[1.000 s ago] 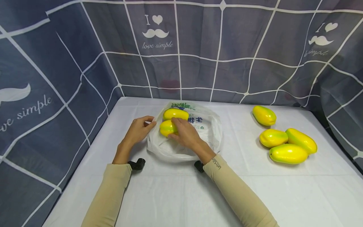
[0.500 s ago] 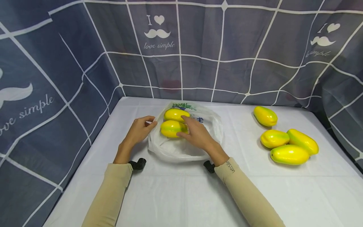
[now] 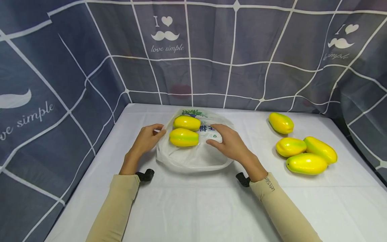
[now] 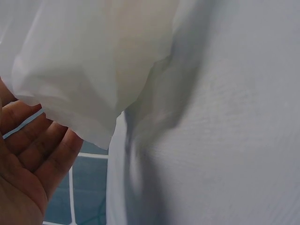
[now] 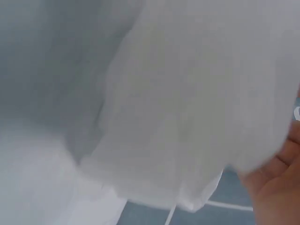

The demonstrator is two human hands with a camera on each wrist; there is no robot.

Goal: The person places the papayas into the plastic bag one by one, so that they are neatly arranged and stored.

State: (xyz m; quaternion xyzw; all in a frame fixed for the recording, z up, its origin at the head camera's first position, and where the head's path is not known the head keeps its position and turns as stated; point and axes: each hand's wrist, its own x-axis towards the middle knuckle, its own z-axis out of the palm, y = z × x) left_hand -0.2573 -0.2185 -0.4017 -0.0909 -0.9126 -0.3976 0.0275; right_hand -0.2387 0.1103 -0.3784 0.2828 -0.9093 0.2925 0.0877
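Two bare hands at an upright, wide-mouthed white plastic bag (image 3: 188, 159). The right hand (image 3: 232, 143) lies over the bag's right side, thumb and fingers spread apart and holding nothing. Just beyond its fingertips, to its left and apart from them, the near bagged fruit (image 3: 183, 137), yellow and green, lies lengthwise inside the bag; the far bagged fruit (image 3: 186, 123) lies just behind it. The left hand (image 3: 147, 138) is at the bag's left rim, fingers bent and their tips against the plastic; whether thumb and fingers pinch it cannot be told. Both bagged fruits lie to the right of this hand, near its fingertips. In the right wrist view, plastic hides part of the right hand. Well to the right of the right hand, four loose fruits rest on the white cloth (image 3: 187, 211): a single fruit (image 3: 281, 123) at the back and a cluster of three (image 3: 306, 164) nearer. Beyond both hands hangs a grey gridded curtain (image 3: 211, 79).
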